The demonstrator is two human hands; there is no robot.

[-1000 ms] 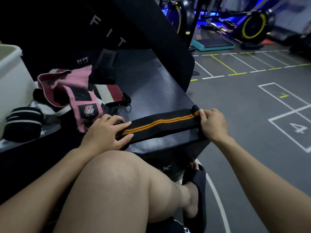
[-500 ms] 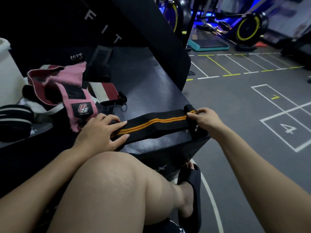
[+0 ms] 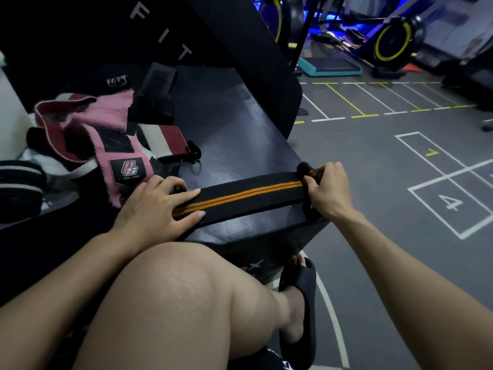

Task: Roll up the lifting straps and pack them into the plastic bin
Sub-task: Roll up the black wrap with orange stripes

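One black strap (image 3: 248, 194) with two orange stripes lay flat along the near edge of the black bench (image 3: 226, 124), stretched between two hands. The left hand (image 3: 154, 206) lay on its near end, fingers straight and spread, pressing it to the bench. The right hand (image 3: 326, 189) pinched the far end at the bench corner, fingers curled over a small rolled start of the strap (image 3: 305, 168). Further straps lay in one loose pile to the left, near the left hand: one pink wrap (image 3: 117, 156) with a logo patch, one red-and-white wrap (image 3: 162, 138) partly under it, and one black wrap (image 3: 154, 94) behind them; how many more lay beneath could not be told. One rolled black-and-white wrap (image 3: 18, 185) sat at the far left edge, well apart from the striped strap. A white surface (image 3: 10, 116) showed at the left border beside the pile; whether it was the bin, and what it held, could not be told. An upright black panel (image 3: 213, 36) lettered "FIT" rose behind the bench. One bare knee (image 3: 181, 297) stood in front of the bench, covering its near face, and one foot in a black slide (image 3: 298, 303) rested on the grey floor (image 3: 386, 263) below the bench corner. The floor carried white and yellow lines and a box numbered 4 (image 3: 450, 202). One teal step platform (image 3: 330, 66) and two yellow-rimmed machines (image 3: 392, 41) stood in the background.
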